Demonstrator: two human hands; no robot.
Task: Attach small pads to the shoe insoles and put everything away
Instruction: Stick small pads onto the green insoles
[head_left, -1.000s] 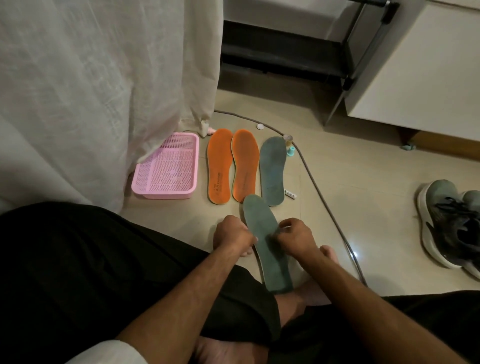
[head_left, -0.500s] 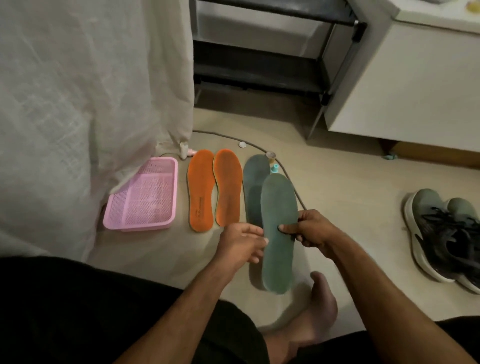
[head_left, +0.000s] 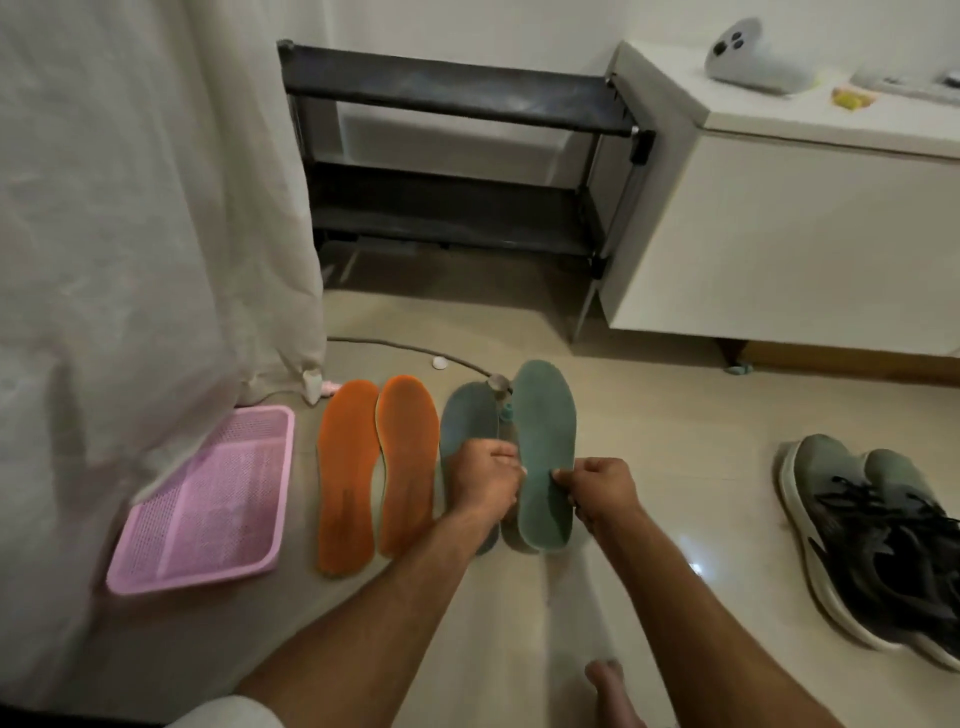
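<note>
Hands at centre: our right hand (head_left: 597, 491) pinches the green insole (head_left: 544, 452) at mid-length, thumb on its face; our left hand (head_left: 485, 480), fingers curled, meets its other edge — whether it grips we cannot tell. We judge the insole light and bendy, best held at the waist. Beside it lie a second green insole (head_left: 467, 415) and two orange insoles (head_left: 376, 467); left, the pink tray (head_left: 208, 551); right, grey shoes (head_left: 878, 540). Beyond — a small bottle (head_left: 506, 413) and a cable (head_left: 395, 348) crowd the toe end.

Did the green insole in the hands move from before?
Yes. The held green insole went forward, away from the person's lap, and now sits beside the other green insole on the floor.
</note>
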